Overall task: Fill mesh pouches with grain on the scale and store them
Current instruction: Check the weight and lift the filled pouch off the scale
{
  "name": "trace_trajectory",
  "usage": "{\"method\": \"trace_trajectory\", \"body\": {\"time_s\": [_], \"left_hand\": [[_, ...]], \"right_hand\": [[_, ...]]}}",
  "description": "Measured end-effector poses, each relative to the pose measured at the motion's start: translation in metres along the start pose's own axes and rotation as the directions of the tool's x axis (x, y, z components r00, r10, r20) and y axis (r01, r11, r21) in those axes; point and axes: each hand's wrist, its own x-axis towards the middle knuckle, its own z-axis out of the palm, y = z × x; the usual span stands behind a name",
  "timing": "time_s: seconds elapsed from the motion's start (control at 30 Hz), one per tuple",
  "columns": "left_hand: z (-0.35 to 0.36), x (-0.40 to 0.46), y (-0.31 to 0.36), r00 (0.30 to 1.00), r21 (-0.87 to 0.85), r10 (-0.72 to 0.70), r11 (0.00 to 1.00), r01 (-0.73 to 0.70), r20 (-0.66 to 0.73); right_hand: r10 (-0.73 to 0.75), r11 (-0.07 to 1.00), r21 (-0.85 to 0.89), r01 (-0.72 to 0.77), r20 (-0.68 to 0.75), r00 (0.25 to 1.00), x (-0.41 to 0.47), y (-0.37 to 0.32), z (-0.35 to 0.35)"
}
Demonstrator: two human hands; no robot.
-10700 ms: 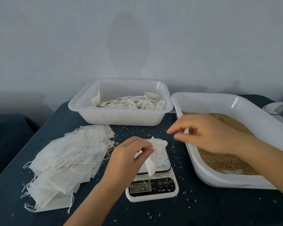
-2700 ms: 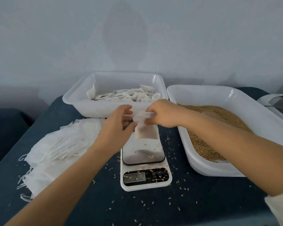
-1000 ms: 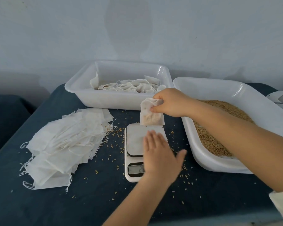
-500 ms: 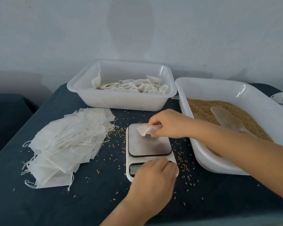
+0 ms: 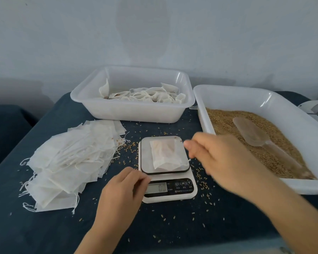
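Dark tablecloth [image 5: 44,226]; right hand [image 5: 226,158] motion-blurred

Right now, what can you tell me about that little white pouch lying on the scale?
The pouch is a small, flat, rectangular bag of thin, translucent white mesh-like fabric, with a faint tan patch showing through. It lies flat on the scale platform, slightly askew. A thin string trails from its near right corner. Neither hand touches it; the blurred right hand is beside it.

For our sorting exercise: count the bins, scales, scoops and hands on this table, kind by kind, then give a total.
Bins: 2, the pouch bin and the grain bin
Scales: 1, the scale
Scoops: 1, the scoop
Hands: 2, the left hand and the right hand
Total: 6
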Motion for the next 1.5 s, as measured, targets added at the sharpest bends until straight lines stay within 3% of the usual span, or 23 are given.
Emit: {"method": "trace_trajectory", "body": {"time_s": [0.1,0.23,0.4,0.57,0.73,0.93,1.27,1.5], "left_hand": [[-0.001,0.007,-0.002,1.0,0.036,-0.001,0.999,0.002,-0.014],[0.002,0.004,-0.007,0.992,0.017,-0.127,0.992,0.127,0.002],[-0.002,0.004,-0.003,1.0,0.011,-0.008,1.0,0.008,0.005],[0.006,0.001,-0.008,0.998,0.016,-0.068,0.998,0.068,-0.004],[0.013,0.015,-0.006,0.988,0.119,0.123,0.984,-0.133,0.088],[0.024,0.042,0.001,0.925,0.217,0.293,0.913,-0.346,0.244],[0.022,0.046,-0.008,0.879,0.166,0.424,0.871,-0.462,0.219],[0.013,0.055,-0.015,0.898,0.18,0.406,0.883,-0.434,0.171]], "right_hand": [[-0.023,0.999,0.026,0.024,-0.026,0.999,-0.02,-0.002,0.022],[-0.008,0.986,0.166,0.006,0.009,1.0,-0.035,0.005,0.05],[0.111,0.964,0.246,-0.103,-0.019,0.994,-0.047,0.024,0.076],[0.206,0.953,0.24,-0.186,-0.063,0.976,-0.042,0.042,0.09],[0.204,0.964,0.187,-0.189,-0.06,0.977,-0.026,0.052,0.099],[0.387,0.836,0.41,-0.366,0.035,0.922,0.0,0.056,0.104],[0.389,0.814,0.435,-0.385,0.085,0.917,0.005,0.056,0.108],[0.351,0.813,0.455,-0.365,0.118,0.929,0.004,0.048,0.112]]}}
